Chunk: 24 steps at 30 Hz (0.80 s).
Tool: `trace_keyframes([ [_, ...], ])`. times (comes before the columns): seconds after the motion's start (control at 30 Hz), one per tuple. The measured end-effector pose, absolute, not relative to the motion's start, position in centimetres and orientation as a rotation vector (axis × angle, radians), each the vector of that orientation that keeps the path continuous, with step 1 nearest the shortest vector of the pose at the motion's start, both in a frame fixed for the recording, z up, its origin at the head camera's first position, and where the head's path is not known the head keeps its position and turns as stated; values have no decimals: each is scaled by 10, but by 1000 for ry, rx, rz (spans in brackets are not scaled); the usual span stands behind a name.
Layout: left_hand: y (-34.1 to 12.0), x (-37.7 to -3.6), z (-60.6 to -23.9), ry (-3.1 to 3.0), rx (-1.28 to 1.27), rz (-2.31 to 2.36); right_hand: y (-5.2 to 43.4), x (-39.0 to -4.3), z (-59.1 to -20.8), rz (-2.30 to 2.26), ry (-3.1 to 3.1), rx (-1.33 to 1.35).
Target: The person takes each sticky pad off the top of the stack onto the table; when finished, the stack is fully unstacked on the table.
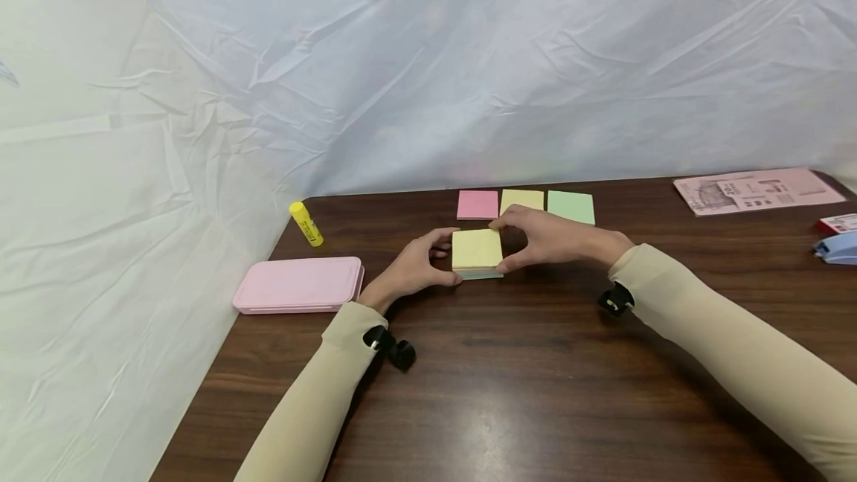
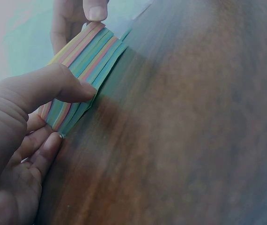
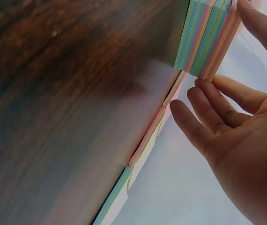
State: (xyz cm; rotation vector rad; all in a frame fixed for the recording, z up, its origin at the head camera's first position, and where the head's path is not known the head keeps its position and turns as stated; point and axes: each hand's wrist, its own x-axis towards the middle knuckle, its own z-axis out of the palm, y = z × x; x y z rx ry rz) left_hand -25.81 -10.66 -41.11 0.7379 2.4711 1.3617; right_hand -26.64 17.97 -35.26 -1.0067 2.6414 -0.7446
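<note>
A thick stack of sticky notes (image 1: 477, 249) with a yellow top sits between both hands in the head view. My left hand (image 1: 420, 263) grips its left side, thumb at the front corner and fingers behind. From the right, my right hand (image 1: 552, 236) pinches it between the thumb at the front and the index finger at the back corner. Side layers of pink, yellow, green and blue show on the stack (image 2: 93, 56) in the left wrist view. The right wrist view has the remaining right fingers (image 3: 208, 112) extended beside it.
Behind the stack lie a pink pad (image 1: 477, 204), a yellow pad (image 1: 524, 199) and a green pad (image 1: 571, 206). At left are a pink case (image 1: 299, 285) and a yellow glue stick (image 1: 306, 224). A pink packet (image 1: 759, 190) and a blue stapler-like item (image 1: 838, 248) lie right.
</note>
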Motion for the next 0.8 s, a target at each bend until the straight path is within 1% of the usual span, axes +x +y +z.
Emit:
trace_keyframes([
  [0.27,-106,-258,-411,2475,743,1359,180,-266,-353,-742,2664,-1014],
  [0.5,-106,-259,-412,2481,739,1358,183,-267,-349,-826,2663,-1031],
  [0.8,-107,-257,-409,2482,728,1345,206,-269,-338,-846,2720,-1002],
])
